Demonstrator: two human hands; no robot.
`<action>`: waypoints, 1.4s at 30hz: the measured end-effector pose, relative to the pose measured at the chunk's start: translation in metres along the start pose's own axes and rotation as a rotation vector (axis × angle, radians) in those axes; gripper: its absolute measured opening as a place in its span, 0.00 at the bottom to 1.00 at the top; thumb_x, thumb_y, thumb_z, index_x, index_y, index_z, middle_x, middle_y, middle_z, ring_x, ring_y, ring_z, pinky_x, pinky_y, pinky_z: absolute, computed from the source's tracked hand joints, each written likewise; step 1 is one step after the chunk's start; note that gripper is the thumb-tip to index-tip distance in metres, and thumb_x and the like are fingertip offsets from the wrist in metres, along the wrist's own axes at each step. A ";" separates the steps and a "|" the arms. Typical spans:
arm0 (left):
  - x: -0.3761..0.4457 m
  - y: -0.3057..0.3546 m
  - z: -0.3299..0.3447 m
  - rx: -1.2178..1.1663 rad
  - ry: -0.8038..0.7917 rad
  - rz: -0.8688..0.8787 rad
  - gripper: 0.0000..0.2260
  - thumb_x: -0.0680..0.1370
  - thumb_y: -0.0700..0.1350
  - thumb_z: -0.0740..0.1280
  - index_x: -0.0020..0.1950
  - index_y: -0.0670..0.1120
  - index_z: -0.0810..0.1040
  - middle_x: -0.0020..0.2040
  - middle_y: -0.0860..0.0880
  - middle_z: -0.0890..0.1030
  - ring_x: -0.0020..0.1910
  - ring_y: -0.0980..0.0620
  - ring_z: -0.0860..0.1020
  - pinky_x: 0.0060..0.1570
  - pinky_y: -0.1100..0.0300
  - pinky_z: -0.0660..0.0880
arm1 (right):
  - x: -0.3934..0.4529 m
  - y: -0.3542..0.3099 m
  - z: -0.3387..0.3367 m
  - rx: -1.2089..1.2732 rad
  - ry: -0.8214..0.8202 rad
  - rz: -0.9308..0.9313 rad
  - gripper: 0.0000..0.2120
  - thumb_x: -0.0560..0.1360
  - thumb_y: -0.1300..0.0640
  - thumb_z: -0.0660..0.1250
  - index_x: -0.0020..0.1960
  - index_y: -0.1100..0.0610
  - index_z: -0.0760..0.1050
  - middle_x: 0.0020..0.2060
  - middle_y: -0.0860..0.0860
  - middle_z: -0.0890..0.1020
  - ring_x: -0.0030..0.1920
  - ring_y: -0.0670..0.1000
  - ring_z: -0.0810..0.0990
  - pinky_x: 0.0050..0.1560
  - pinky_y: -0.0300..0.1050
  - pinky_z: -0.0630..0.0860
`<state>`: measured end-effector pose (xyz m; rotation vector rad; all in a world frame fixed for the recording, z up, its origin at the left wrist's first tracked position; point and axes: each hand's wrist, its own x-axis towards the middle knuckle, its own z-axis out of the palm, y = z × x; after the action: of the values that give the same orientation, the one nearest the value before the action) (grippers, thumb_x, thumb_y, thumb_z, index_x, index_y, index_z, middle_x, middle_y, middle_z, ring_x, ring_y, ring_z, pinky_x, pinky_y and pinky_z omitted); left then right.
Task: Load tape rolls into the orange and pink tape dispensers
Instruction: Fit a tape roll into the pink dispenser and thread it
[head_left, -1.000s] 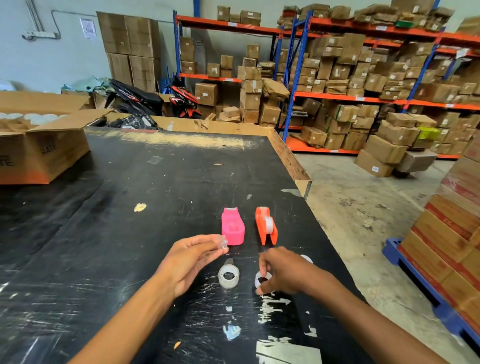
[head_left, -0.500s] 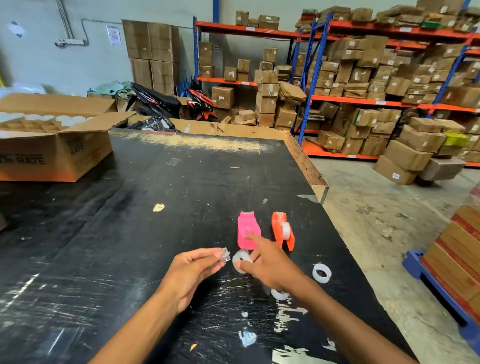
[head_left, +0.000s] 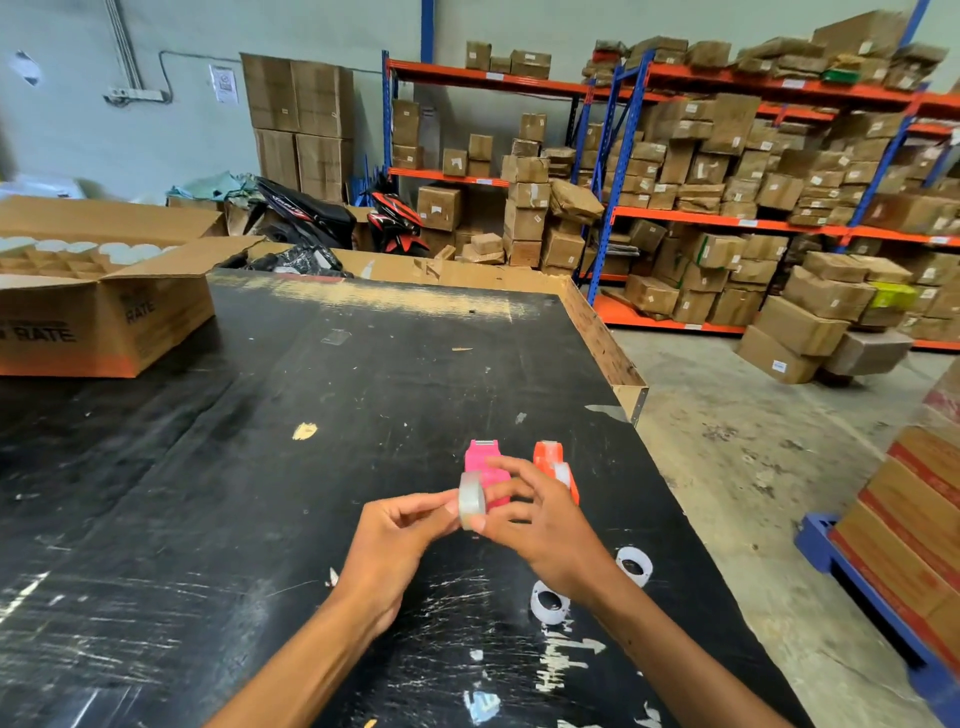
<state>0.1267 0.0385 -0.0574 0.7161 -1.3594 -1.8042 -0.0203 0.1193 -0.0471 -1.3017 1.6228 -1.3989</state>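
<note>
A pink tape dispenser (head_left: 482, 458) and an orange tape dispenser (head_left: 548, 455) stand side by side on the black table (head_left: 311, 467), the orange one with a roll in it. In front of the pink one, lifted off the table, is a clear tape roll (head_left: 471, 500). My right hand (head_left: 540, 525) grips it between thumb and fingers. My left hand (head_left: 400, 535) meets the roll from the left, its fingertips pinched at the roll's side. Whether it still holds the small clear piece is hidden.
Two white empty tape cores lie near my right wrist: one core (head_left: 549, 603) and another core (head_left: 635, 566). An open cardboard box (head_left: 104, 317) sits at the table's far left. The table's right edge (head_left: 631, 395) drops to the concrete floor. Shelving with cartons stands behind.
My right hand has lifted the clear tape roll off the table and brought it up to my left hand's fingertips in front of the pink dispenser. The camera view shifted slightly.
</note>
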 end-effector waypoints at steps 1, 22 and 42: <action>0.000 0.001 0.002 0.013 -0.014 -0.001 0.08 0.76 0.36 0.67 0.50 0.37 0.85 0.49 0.43 0.87 0.53 0.50 0.84 0.51 0.65 0.81 | 0.001 0.002 0.000 -0.005 0.021 -0.010 0.26 0.69 0.61 0.76 0.60 0.43 0.71 0.48 0.51 0.80 0.39 0.42 0.83 0.45 0.39 0.81; 0.030 0.007 0.027 0.411 0.133 0.036 0.07 0.69 0.38 0.77 0.37 0.34 0.83 0.33 0.38 0.86 0.27 0.54 0.82 0.28 0.66 0.79 | 0.015 0.017 -0.008 -0.354 0.079 -0.229 0.15 0.70 0.59 0.73 0.46 0.52 0.66 0.43 0.49 0.81 0.46 0.49 0.84 0.47 0.53 0.83; 0.087 -0.004 0.022 0.469 0.049 -0.025 0.12 0.78 0.40 0.63 0.42 0.45 0.86 0.39 0.47 0.84 0.40 0.53 0.79 0.44 0.60 0.76 | 0.073 0.008 -0.011 -0.548 0.282 0.127 0.12 0.73 0.54 0.67 0.57 0.50 0.76 0.48 0.50 0.86 0.47 0.49 0.82 0.45 0.42 0.76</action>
<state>0.0593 -0.0215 -0.0544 1.0155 -1.7691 -1.4833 -0.0557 0.0541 -0.0422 -1.2964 2.3543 -1.1368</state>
